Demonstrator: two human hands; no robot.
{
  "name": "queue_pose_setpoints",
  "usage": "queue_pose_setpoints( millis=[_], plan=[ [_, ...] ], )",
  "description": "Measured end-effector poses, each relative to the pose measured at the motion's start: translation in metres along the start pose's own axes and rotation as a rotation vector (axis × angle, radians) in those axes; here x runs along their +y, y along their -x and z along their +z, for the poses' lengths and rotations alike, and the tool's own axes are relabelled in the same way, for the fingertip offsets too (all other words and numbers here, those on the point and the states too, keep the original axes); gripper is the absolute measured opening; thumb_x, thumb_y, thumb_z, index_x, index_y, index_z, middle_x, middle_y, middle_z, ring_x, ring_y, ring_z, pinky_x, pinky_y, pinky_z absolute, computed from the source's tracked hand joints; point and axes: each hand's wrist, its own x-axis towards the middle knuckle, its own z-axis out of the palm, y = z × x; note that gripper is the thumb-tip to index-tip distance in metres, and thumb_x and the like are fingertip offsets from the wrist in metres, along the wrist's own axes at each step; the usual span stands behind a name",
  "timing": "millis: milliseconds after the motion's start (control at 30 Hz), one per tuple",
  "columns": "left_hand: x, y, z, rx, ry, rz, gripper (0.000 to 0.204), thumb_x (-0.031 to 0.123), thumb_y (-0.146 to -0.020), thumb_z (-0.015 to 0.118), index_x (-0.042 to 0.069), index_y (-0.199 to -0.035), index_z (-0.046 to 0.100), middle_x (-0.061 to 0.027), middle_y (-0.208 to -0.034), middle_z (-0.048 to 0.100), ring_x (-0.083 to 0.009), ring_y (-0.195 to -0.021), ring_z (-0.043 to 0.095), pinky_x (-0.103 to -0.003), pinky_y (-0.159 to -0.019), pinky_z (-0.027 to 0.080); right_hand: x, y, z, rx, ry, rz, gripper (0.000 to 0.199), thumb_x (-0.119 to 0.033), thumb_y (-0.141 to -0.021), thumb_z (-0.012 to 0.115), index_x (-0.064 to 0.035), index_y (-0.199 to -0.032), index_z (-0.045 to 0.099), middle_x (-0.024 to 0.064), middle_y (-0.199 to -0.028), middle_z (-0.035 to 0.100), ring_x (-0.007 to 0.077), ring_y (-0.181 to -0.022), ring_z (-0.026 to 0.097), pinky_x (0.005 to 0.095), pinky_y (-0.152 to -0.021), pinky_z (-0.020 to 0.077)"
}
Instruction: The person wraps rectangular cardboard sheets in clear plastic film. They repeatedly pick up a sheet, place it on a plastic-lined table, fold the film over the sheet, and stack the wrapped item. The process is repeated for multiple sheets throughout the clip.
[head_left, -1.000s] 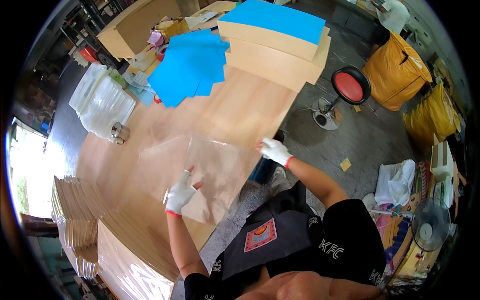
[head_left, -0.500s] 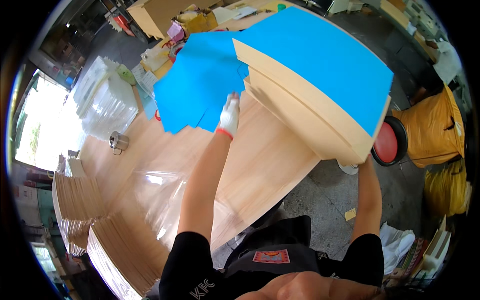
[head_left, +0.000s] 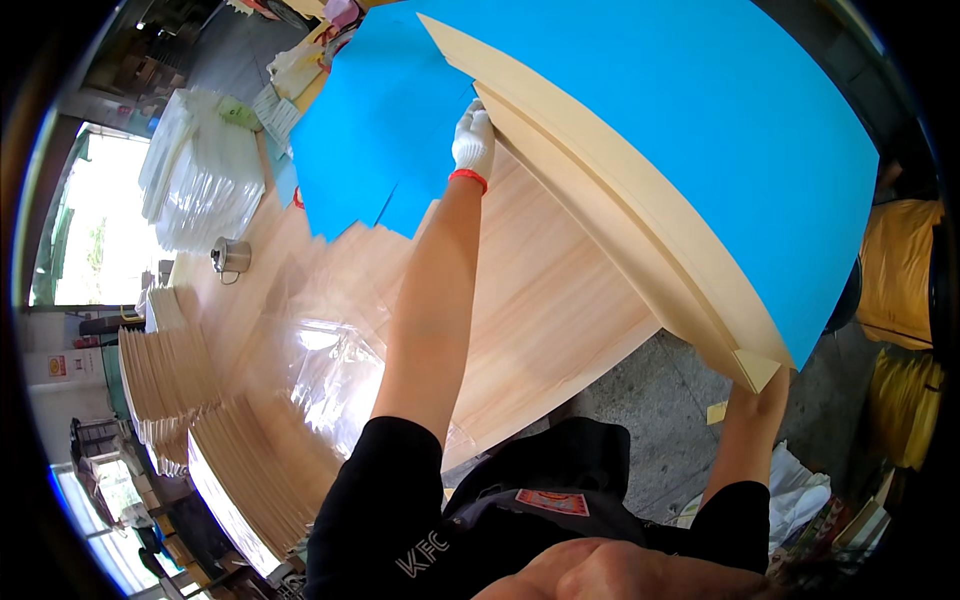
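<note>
A large cardboard sheet [head_left: 690, 150], blue on top with a tan folded side [head_left: 610, 210], is held up over the right part of the table, tilted. My left hand [head_left: 474, 142], in a white glove with a red cuff, is closed at the sheet's far left corner. My right hand [head_left: 765, 388] is at the near right corner, its fingers mostly hidden by the cardboard, apparently gripping that edge. Beside my left hand, flat blue sheets [head_left: 370, 130] lie overlapping on the wooden table [head_left: 560, 290].
Clear plastic film [head_left: 335, 375] lies near my left forearm. A metal cup [head_left: 231, 256] stands further left, by a pile of plastic bags [head_left: 205, 175]. Stacks of tan cardboard [head_left: 245, 480] line the near left. Yellow sacks [head_left: 900, 285] stand at the right.
The large cardboard sheet has come nearer and fills more of the view. My left hand has moved from above the flat blue sheets to the large sheet's corner and closed there.
</note>
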Motion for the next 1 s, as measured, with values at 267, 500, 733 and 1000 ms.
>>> queue_pose_setpoints(
  millis=[267, 500, 733, 1000],
  plan=[
    [-0.006, 0.035, -0.033, 0.017, 0.068, 0.013, 0.038, 0.011, -0.089, 0.039, -0.001, -0.121, 0.056, -0.0085, -0.115, 0.063, -0.0188, -0.106, 0.057, -0.027, -0.091, 0.042, 0.008, 0.067, -0.043, 0.077, 0.047, 0.040, 0.037, -0.027, -0.096, 0.045, -0.0043, -0.124, 0.051, 0.0059, -0.109, 0.057, 0.0206, -0.096, 0.055, 0.0306, -0.084, 0.0438],
    [-0.033, 0.070, -0.104, 0.083, 0.461, -0.197, 0.043, 0.009, -0.094, 0.042, -0.001, -0.135, 0.042, -0.0086, -0.129, 0.055, -0.0186, -0.119, 0.050, -0.027, -0.096, 0.040, 0.037, 0.132, -0.064, 0.148, 0.044, 0.084, 0.038, -0.027, -0.095, 0.045, -0.0040, -0.125, 0.051, 0.0062, -0.111, 0.057, 0.0210, -0.097, 0.056, 0.0308, -0.084, 0.0437],
    [-0.077, 0.071, -0.225, 0.071, 0.438, -0.171, 0.042, 0.023, -0.099, 0.035, 0.006, -0.137, 0.040, -0.0092, -0.140, 0.044, -0.0252, -0.125, 0.044, -0.034, -0.102, 0.036, 0.073, 0.131, -0.035, 0.103, 0.001, 0.113, 0.038, -0.026, -0.095, 0.045, -0.0037, -0.125, 0.051, 0.0065, -0.112, 0.057, 0.0214, -0.098, 0.056, 0.0310, -0.085, 0.0435],
    [0.240, 0.226, -0.117, -0.558, -0.515, 0.906, 0.032, 0.008, -0.081, 0.067, 0.004, -0.112, 0.057, -0.0091, -0.121, 0.059, -0.0245, -0.108, 0.057, -0.038, -0.092, 0.046, 0.056, 0.074, -0.015, 0.270, 0.020, -0.011, 0.039, -0.026, -0.094, 0.045, -0.0034, -0.125, 0.051, 0.0069, -0.114, 0.057, 0.0218, -0.100, 0.056, 0.0312, -0.086, 0.0433]
  ],
)
